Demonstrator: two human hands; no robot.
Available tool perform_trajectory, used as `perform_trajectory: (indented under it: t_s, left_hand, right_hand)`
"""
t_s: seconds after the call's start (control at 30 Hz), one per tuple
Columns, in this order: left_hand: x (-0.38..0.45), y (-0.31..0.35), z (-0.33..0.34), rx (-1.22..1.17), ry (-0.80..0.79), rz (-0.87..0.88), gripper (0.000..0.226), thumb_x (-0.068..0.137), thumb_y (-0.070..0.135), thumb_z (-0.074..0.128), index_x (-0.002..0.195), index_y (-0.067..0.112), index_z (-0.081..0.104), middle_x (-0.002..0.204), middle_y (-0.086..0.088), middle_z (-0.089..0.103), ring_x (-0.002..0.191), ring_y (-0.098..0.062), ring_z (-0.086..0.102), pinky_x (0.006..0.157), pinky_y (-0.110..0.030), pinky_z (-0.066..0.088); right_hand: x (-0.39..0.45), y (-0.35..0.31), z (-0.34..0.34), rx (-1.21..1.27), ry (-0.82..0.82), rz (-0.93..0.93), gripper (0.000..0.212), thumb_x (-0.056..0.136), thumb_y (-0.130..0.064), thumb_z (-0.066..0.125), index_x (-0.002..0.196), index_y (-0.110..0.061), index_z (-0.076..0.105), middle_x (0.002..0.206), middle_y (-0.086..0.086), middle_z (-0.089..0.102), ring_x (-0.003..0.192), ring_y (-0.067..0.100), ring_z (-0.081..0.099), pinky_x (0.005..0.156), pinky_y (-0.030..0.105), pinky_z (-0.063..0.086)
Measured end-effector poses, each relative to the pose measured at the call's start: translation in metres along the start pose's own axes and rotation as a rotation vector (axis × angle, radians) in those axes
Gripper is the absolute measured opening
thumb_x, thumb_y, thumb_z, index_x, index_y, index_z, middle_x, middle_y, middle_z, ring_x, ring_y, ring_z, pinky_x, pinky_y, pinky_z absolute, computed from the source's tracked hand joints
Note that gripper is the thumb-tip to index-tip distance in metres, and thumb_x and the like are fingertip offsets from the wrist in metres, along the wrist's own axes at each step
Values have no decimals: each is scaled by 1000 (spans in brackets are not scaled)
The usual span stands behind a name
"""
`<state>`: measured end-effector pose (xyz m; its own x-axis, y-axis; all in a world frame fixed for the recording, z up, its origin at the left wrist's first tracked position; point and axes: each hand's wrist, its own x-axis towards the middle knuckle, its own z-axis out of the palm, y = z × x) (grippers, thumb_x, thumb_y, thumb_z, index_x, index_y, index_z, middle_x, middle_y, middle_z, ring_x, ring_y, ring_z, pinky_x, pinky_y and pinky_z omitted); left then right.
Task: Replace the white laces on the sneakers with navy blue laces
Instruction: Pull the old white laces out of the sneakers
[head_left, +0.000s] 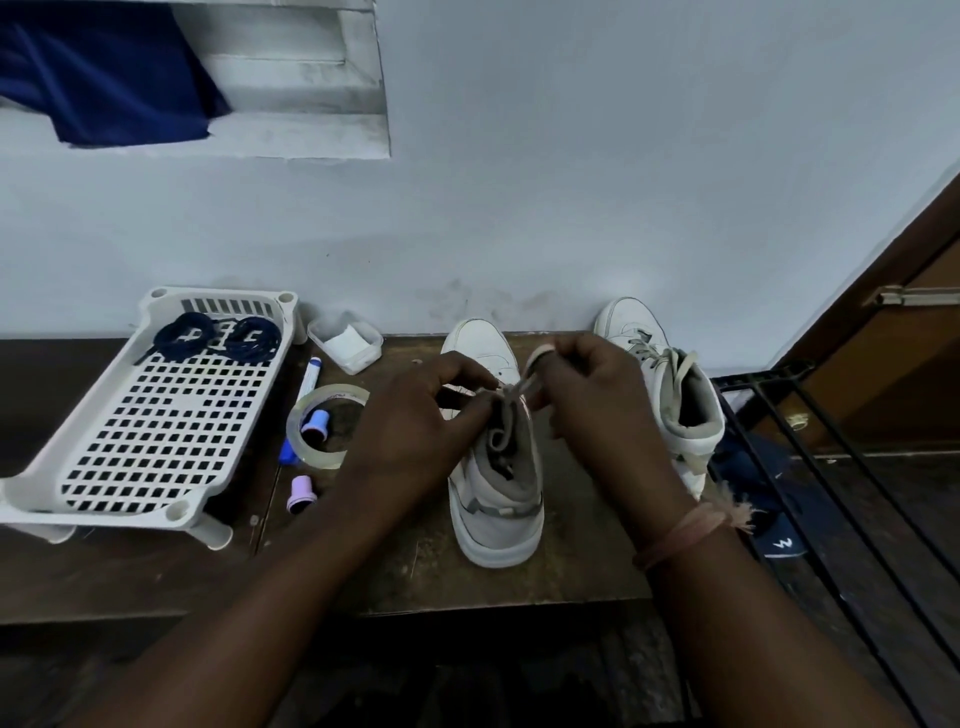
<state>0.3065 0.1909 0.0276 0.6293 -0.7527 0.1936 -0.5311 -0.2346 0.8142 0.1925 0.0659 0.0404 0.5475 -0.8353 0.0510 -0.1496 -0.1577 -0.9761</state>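
Left hand (415, 410) and right hand (587, 395) close together over the near sneaker (496, 499), both pinching its white lace (519, 387) above the tongue; fingers curled tight, knot area half hidden behind knuckles. Toe pointing away toward the wall, heel nearest the wrists. Second sneaker (670, 395) just beyond the right hand, still white-laced, partly blocked by that hand. Thread band (691, 530) round the right wrist.

Off to the left of the left hand: tape roll (324, 431) lying flat, a small lilac cap (315, 422) inside its ring, another cap (300, 493) nearer, a marker (309, 376) running under the roll. Farther left, a white tray (135, 441) (perforated, on short legs) with two coiled navy laces (218, 338) at its far end. Clear tub (345, 340) beyond the left fingers, against the wall. Black metal rack (831, 467) to the right of the right forearm, dark cloth under it.
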Motion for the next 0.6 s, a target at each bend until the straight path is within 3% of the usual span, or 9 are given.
perform_trajectory:
  t_s: [0.07, 0.17, 0.27, 0.37, 0.43, 0.5, 0.6]
  left_hand:
    - [3, -3, -4, -40, -25, -16, 5, 92, 29, 74, 92, 32, 71, 91, 27, 70, 82, 6, 69, 73, -19, 55]
    - [5, -7, -3, -184, -91, -146, 8, 99, 28, 65, 92, 24, 68, 95, 12, 73, 93, -12, 71, 84, -35, 58]
    - [8, -1, -1, -742, -184, -450, 25, 104, 21, 49, 89, 12, 68, 102, -8, 72, 100, -27, 66, 83, -35, 54]
    - [16, 3, -13, -1117, -197, -537, 29, 94, 26, 50, 67, 18, 56, 104, -15, 70, 99, -28, 60, 86, -38, 42]
    - [21, 2, -26, -1291, -139, -521, 25, 89, 30, 57, 66, 19, 57, 101, -13, 71, 91, -25, 61, 87, -37, 41]
    - [25, -3, -38, -1425, -25, -492, 22, 87, 31, 62, 70, 19, 59, 101, -8, 67, 92, -22, 62, 91, -35, 44]
    - [30, -12, -50, -1448, 77, -491, 26, 92, 41, 65, 72, 25, 58, 101, 1, 64, 101, -20, 61, 94, -36, 43]
  right_hand:
    - [6, -12, -10, 315, 0, 113, 38, 101, -20, 55, 65, -19, 67, 70, 10, 64, 56, 21, 52, 46, 26, 34]
    - [11, -24, -25, 598, 18, 112, 46, 101, -25, 54, 57, -23, 67, 69, 6, 60, 51, 16, 46, 45, 24, 27]
    - [11, -31, -37, 856, 76, 35, 32, 101, -23, 52, 71, -22, 63, 74, 4, 60, 55, 17, 50, 51, 23, 34]
    - [10, -33, -40, 935, 112, -20, 21, 100, -19, 49, 82, -15, 58, 81, 8, 62, 67, 23, 59, 62, 30, 49]
    - [11, -25, -34, 832, 163, -12, 12, 100, -14, 52, 92, -13, 61, 90, 12, 66, 78, 26, 65, 73, 35, 56]
    - [14, -9, -25, 544, 188, 22, 8, 97, -9, 56, 102, -12, 62, 96, 12, 68, 85, 26, 68, 81, 41, 58]
    - [12, 10, -9, 39, -2, 115, 18, 87, -29, 60, 101, -18, 62, 90, 12, 72, 83, 27, 70, 83, 55, 58]
